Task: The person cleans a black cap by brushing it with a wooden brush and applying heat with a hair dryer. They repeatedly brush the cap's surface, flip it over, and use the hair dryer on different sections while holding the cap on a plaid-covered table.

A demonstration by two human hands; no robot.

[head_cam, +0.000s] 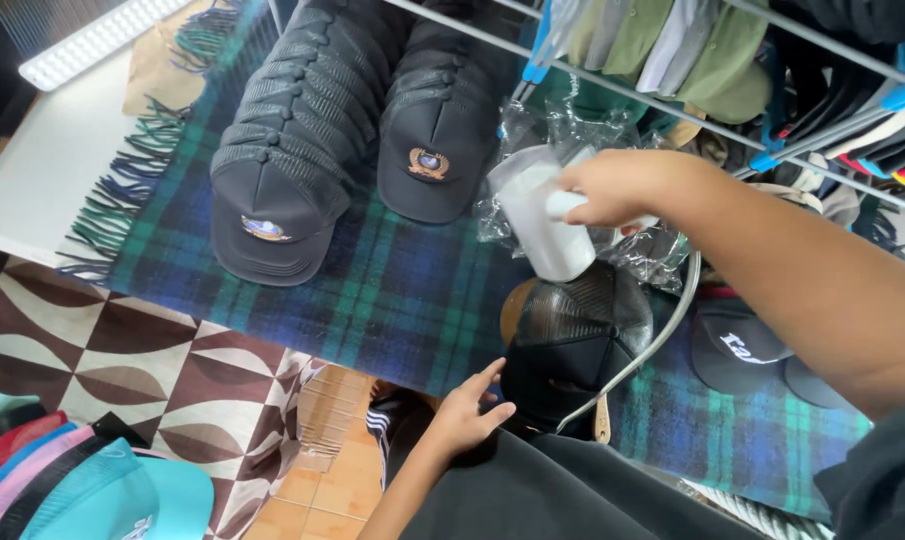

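My right hand (622,188) grips the handle of a white handheld steamer (540,222), tilted down toward a black mesh-backed cap (577,335) that lies at the near edge of a table under a blue-green plaid blanket (392,290). A pale hose (662,335) curves from the steamer past the cap. My left hand (467,410) rests at the cap's left edge, fingers spread and touching it.
Two stacks of dark caps (302,130) with round emblems lie on the blanket behind. Crumpled clear plastic (562,135) sits beside them. A rack of hanging caps (772,70) fills the upper right. Another dark cap (742,345) lies at right. Colourful caps (82,480) are stacked lower left.
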